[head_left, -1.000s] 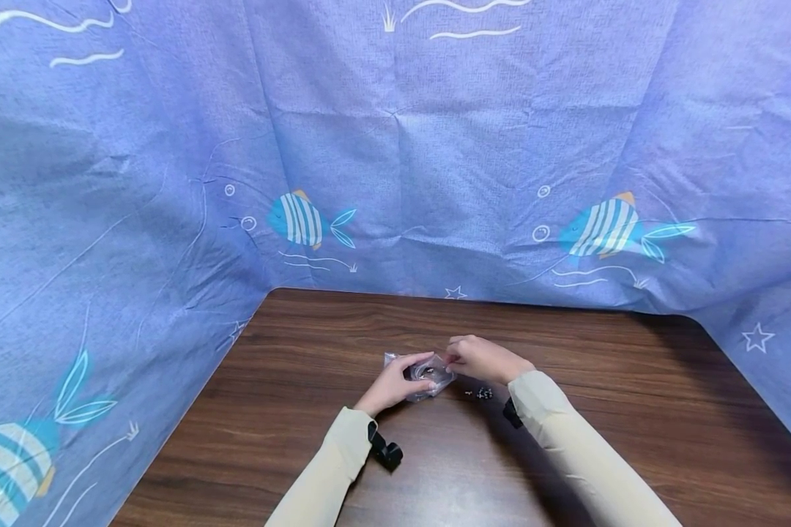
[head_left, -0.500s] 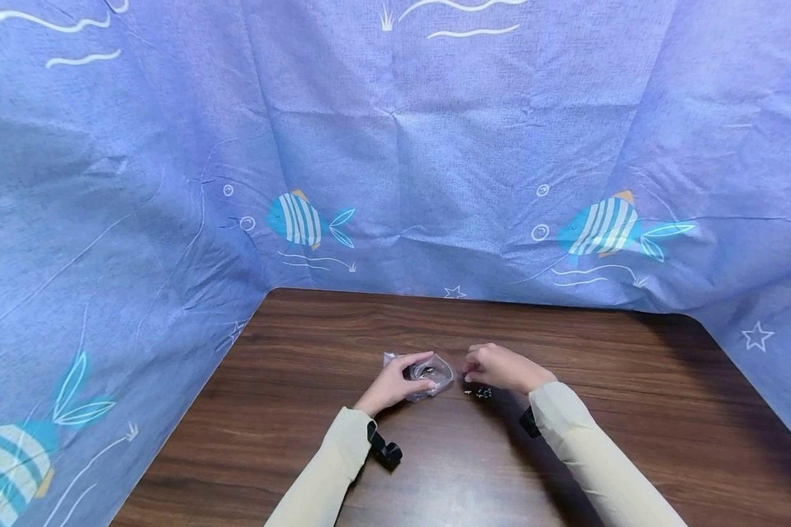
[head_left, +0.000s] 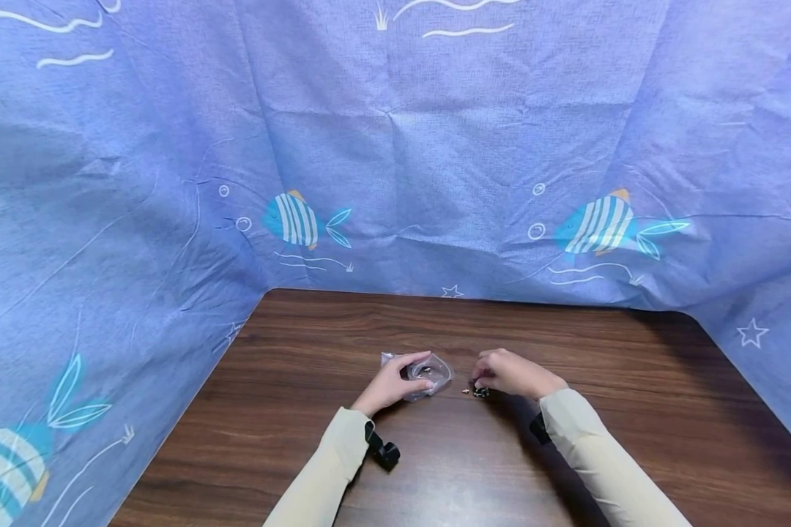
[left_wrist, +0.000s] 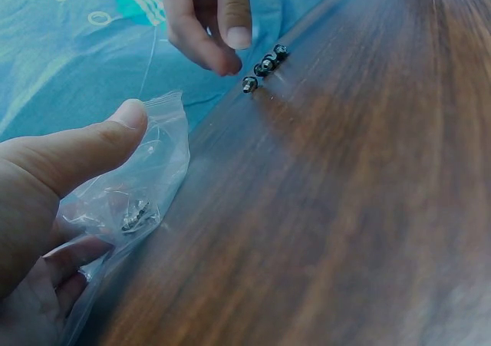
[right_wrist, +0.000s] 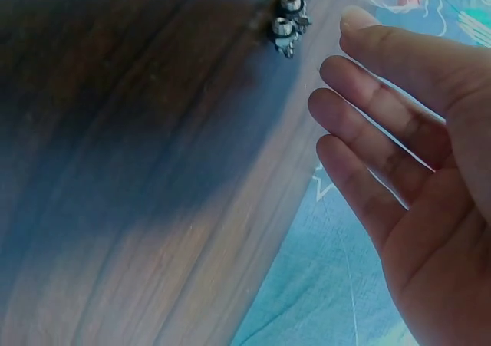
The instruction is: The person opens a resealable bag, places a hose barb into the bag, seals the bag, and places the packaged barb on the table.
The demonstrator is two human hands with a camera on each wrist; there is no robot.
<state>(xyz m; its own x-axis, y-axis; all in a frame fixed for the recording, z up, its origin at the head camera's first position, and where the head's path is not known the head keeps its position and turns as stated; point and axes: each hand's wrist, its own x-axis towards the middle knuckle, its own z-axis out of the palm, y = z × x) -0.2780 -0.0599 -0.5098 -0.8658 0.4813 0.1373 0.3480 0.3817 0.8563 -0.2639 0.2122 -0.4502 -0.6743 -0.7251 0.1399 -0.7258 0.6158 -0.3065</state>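
Note:
My left hand (head_left: 390,382) holds a clear plastic zip bag (left_wrist: 167,158) between thumb and fingers, its mouth spread toward the right. A few small metal pieces (left_wrist: 138,217) lie inside it. On the wooden table to the bag's right is a small cluster of metal screws (left_wrist: 267,64), with one screw (head_left: 465,391) lying slightly apart on the bag side. My right hand (head_left: 515,373) hovers right over the cluster, fingers loosely bent. A gap shows between its thumb and fingertips, and nothing is seen in them. In the right wrist view the screws (right_wrist: 284,28) are just beyond the thumb.
The dark wood table (head_left: 303,329) extends to both sides and in front of the hands. A blue fish-print curtain (head_left: 435,183) hangs along its back and left edges. A black wrist camera (head_left: 385,454) sticks out under the left sleeve.
My right hand has moved from the bag's mouth rightward and down to the screws. The left hand keeps its hold on the bag in the same place.

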